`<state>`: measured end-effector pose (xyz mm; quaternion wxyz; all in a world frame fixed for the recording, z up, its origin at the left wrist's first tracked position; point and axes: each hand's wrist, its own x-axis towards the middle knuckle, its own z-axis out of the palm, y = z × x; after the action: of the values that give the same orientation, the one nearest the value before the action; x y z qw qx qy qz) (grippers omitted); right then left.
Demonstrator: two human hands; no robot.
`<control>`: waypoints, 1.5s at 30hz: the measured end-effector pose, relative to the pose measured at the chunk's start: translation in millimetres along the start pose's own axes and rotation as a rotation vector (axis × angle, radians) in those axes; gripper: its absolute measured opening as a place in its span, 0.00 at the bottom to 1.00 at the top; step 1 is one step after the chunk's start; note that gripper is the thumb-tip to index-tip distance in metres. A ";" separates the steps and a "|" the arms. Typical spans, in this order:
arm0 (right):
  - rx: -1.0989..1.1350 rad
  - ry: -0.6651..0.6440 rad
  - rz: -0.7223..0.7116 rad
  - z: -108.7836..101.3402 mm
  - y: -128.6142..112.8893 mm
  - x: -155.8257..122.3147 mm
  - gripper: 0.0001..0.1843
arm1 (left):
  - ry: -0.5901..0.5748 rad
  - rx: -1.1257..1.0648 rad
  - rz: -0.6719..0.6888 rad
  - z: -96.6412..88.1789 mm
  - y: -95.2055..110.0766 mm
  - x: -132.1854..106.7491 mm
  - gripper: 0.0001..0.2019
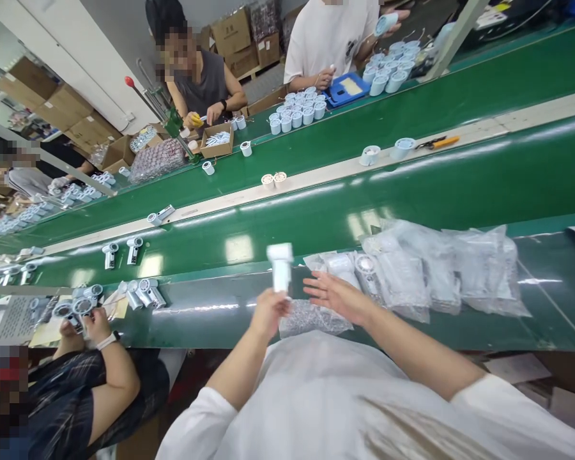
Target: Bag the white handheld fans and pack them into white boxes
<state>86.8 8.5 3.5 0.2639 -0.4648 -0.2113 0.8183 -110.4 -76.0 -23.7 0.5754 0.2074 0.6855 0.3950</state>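
Upright in my left hand is a light blue handheld fan, gripped by the lower end of its handle and blurred by motion. My right hand is just to the right of it, fingers spread, holding nothing. Beneath and between the hands lies a clear plastic bag on the dark green bench. Another fan, in clear plastic, sits right of my right hand. Several bagged fans continue the row to the right.
A green conveyor belt runs beyond the bench, with a pale rail along its far side. Pliers with orange handles lie on that rail. Unbagged fans rest on the left, near a co-worker's hands. Two people work across the belts.
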 end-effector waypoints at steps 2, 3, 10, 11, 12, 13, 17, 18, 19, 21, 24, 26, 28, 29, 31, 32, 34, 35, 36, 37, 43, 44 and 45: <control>0.147 -0.027 -0.010 14.6 7.8 7.9 0.12 | -0.361 0.132 0.087 20.2 -4.3 -0.3 0.22; 0.175 0.002 -0.039 14.7 8.4 8.8 0.10 | -0.506 0.261 0.160 21.4 -5.4 2.3 0.21; 0.053 0.063 0.088 -38.6 -4.2 -19.4 0.15 | -0.765 1.272 0.558 -43.6 -20.2 44.9 0.11; 0.031 0.029 0.096 -43.4 -3.3 -24.7 0.17 | -0.759 1.349 0.570 -50.0 -23.1 49.2 0.09; 0.019 -0.006 0.095 -46.4 -1.8 -29.9 0.19 | -0.721 1.367 0.559 -54.8 -24.9 52.2 0.07; 0.016 -0.038 0.090 -47.8 0.2 -35.2 0.20 | -0.654 1.355 0.540 -58.2 -25.4 53.9 0.05; 0.017 -0.176 0.168 -37.9 10.0 -52.7 0.23 | -0.263 1.244 0.469 -59.2 -15.2 47.4 0.10; 0.007 -0.237 0.214 -31.4 12.6 -54.9 0.26 | -0.188 1.216 0.456 -55.4 -11.2 42.5 0.12; -0.005 -0.302 0.253 -23.4 15.1 -55.6 0.30 | -0.141 1.168 0.445 -50.0 -7.4 36.7 0.13; -0.029 -0.408 0.293 -5.7 19.8 -52.4 0.40 | -0.146 0.951 0.427 -36.6 -0.5 23.1 0.14; -0.069 -0.460 0.282 13.2 24.6 -40.0 0.48 | -0.237 0.430 0.357 -21.8 7.1 2.4 0.13; -0.105 -0.406 0.264 14.9 26.7 -32.5 0.42 | -0.216 0.190 0.274 -20.5 10.4 -8.9 0.15; -0.151 -0.317 0.246 10.4 29.0 -29.8 0.35 | -0.152 0.094 0.221 -23.0 12.4 -17.6 0.17; -0.180 -0.273 0.238 7.8 30.2 -30.5 0.32 | -0.130 0.086 0.234 -24.0 13.2 -21.0 0.17; -0.238 -0.204 0.231 5.0 32.5 -35.8 0.29 | -0.110 0.142 0.359 -22.9 15.4 -25.6 0.15; -0.257 -0.175 0.222 5.5 33.3 -39.7 0.29 | -0.100 0.192 0.456 -20.7 17.2 -26.9 0.14; -0.269 -0.114 0.190 9.2 33.6 -48.5 0.28 | -0.081 0.290 0.663 -14.6 22.1 -27.9 0.12; -0.263 -0.087 0.172 11.8 33.1 -52.8 0.28 | -0.081 0.330 0.758 -11.5 24.8 -27.9 0.12; -0.243 -0.068 0.152 14.4 32.2 -56.7 0.28 | -0.094 0.367 0.850 -9.0 27.2 -27.8 0.11; -0.211 -0.049 0.132 16.8 31.3 -60.2 0.29 | -0.130 0.411 0.947 -7.1 28.8 -27.8 0.10; 0.104 0.201 -0.050 26.2 34.8 -79.3 0.24 | -0.376 0.775 1.329 0.2 20.1 -29.0 0.10; 0.143 0.276 -0.077 26.6 37.7 -84.0 0.24 | -0.385 0.798 1.296 4.3 18.8 -29.7 0.10; 0.172 0.343 -0.094 26.2 41.4 -89.3 0.23 | -0.415 0.808 1.256 10.0 18.8 -31.2 0.10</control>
<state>92.5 -82.2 49.5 0.3728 -0.5627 -0.1142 0.7289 -96.3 -84.8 10.2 0.2397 0.8207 0.4085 0.3196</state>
